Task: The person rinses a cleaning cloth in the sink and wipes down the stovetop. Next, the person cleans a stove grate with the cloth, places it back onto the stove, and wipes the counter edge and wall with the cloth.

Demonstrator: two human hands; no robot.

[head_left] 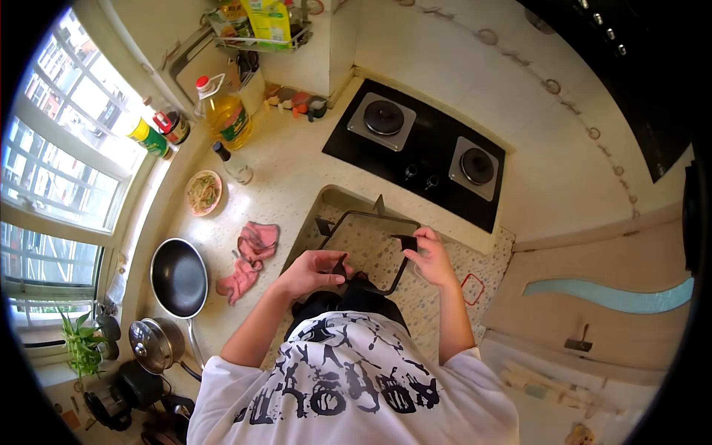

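a metal frame (380,216), pinched nearly closed by left hand (308,272) at its eight o'clock, right hand (434,259) at three, likely for balance.

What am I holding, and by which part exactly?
A dark metal frame, by two of its flat tabs: one in the left hand, one in the right hand.

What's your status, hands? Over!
Left hand and right hand gripping dark frame. Frame between hands, in front of body. Pink cloth off left, not in the way. Over.
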